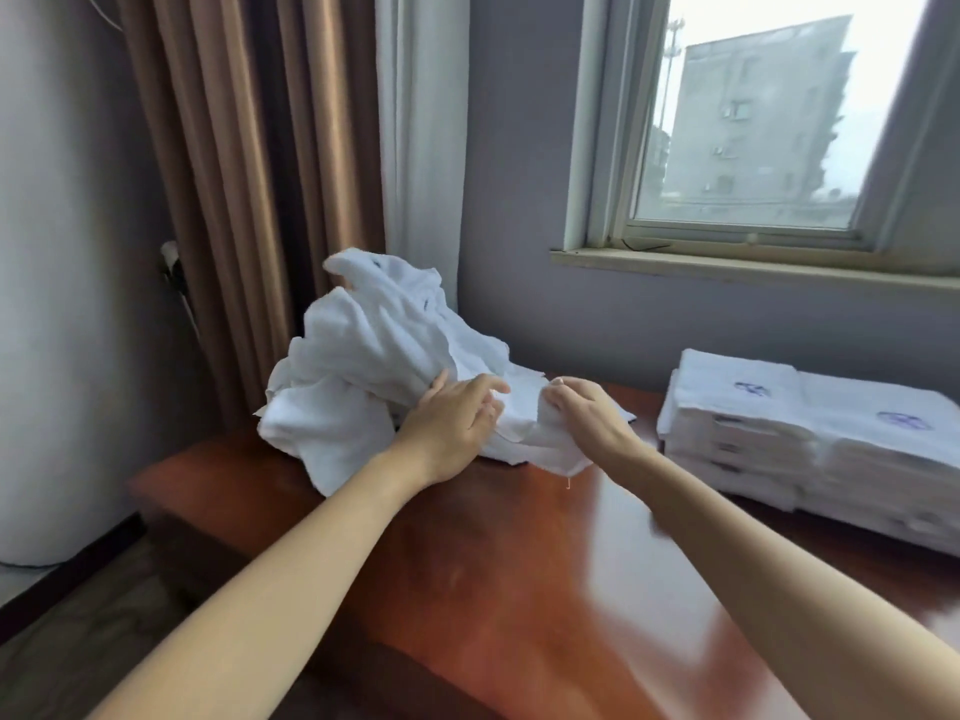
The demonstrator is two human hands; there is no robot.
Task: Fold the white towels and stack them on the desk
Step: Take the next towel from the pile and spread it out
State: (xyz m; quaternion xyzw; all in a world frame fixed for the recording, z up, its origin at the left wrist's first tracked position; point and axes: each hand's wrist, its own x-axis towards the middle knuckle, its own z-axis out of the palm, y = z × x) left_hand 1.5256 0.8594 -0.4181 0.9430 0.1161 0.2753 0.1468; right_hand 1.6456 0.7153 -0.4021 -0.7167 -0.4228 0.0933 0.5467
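Left hand (452,423), fingers loosely straight, steadies the crumpled towel heap (363,350). Right hand (587,415) pinches one towel (545,441), likely to draw it free; the folded stack (779,433) sits well apart.

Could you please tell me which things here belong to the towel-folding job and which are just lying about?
Job: unfolded towel heap, folded towel stack, desk, left hand, right hand.
Just there: brown curtain, white curtain, window.

- Both forearms bare, stretched forward, hands close together but apart.
- Left hand (452,423): palm down, thumb raised, fingers bent onto the towel (519,426); grip unclear.
- Right hand (587,413): knuckles up, fingers curled, gripping the same towel.
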